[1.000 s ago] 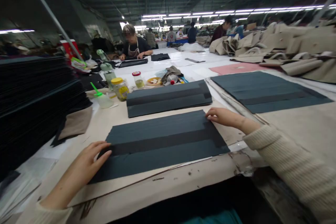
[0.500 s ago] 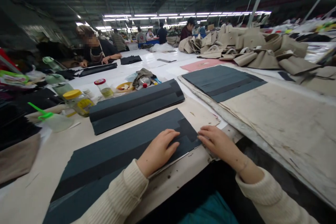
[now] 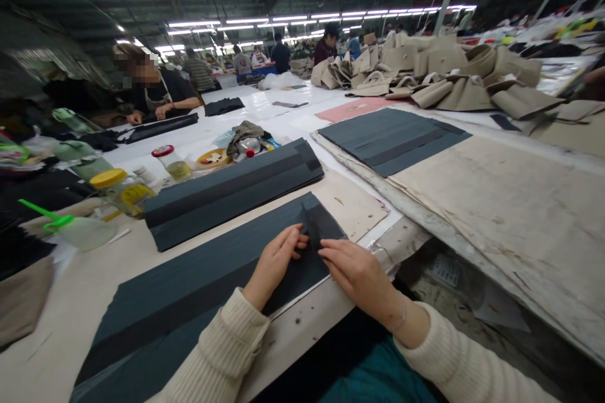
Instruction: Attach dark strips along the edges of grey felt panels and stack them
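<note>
A long dark grey fabric panel [image 3: 189, 289] with a darker strip along its middle lies flat on the beige table [image 3: 75, 302] in front of me. My left hand [image 3: 276, 258] pinches the panel near its right end, fingers closed on a small raised fold. My right hand [image 3: 357, 274] rests just to the right of it, fingertips pressed on the same fold of fabric. Both wrists wear cream knit sleeves.
A second folded dark panel [image 3: 231, 189] lies just beyond, a third [image 3: 392, 138] to the right. Jars [image 3: 120, 189], a squeeze bottle [image 3: 75, 230] and clutter sit at the left. Beige garment piles [image 3: 449, 75] stand far right. Other people [image 3: 151, 85] work at the table's far end.
My left hand crossed from the panel's left end to its right end beside my right hand. Both hands have now closed on the fabric and lifted a small fold. My view swung right.
</note>
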The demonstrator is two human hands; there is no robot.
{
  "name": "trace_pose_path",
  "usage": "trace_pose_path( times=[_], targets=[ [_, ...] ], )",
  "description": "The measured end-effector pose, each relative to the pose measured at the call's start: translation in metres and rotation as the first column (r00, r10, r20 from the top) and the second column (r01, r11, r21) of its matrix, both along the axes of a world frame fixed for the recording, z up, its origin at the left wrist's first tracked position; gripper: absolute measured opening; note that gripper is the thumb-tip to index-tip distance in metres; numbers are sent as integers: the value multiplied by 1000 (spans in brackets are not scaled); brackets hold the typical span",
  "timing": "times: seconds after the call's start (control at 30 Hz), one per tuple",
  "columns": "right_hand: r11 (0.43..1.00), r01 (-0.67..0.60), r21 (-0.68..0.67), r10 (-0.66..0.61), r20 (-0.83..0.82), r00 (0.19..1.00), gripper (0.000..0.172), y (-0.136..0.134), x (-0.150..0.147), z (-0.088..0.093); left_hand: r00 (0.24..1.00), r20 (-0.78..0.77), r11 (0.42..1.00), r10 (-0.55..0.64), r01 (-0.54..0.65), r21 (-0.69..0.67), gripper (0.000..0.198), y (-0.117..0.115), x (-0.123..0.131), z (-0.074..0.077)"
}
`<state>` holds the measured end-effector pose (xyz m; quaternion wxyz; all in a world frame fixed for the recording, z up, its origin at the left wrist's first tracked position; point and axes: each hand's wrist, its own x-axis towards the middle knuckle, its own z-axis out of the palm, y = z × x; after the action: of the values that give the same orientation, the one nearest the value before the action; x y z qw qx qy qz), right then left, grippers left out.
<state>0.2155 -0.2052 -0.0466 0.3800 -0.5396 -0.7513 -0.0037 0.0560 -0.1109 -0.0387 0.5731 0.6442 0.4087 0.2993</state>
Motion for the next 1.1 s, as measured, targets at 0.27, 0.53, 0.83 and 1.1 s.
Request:
trace_pose_path(
  times=[0.27,0.53,0.83,1.1],
  targets=[
    [989,-145,33,142,74,987,22,4,-16,-9,948,279,949,155,-64,-310,46,6,-4,0],
    [980,-170,102,170,6,985,16,3,-13,-11,929,317,945,192,-89,-314,47,5,-2,-2],
    [986,-128,103,135,-72,988,22,3,-12,-7,940,254,936,229,-140,-323,59,3,-3,-1],
    [998,-50,44,59,-237,970,23,3,-5,-10,971,178,942,159,-95,-323,45,6,-4,-1]
  ],
)
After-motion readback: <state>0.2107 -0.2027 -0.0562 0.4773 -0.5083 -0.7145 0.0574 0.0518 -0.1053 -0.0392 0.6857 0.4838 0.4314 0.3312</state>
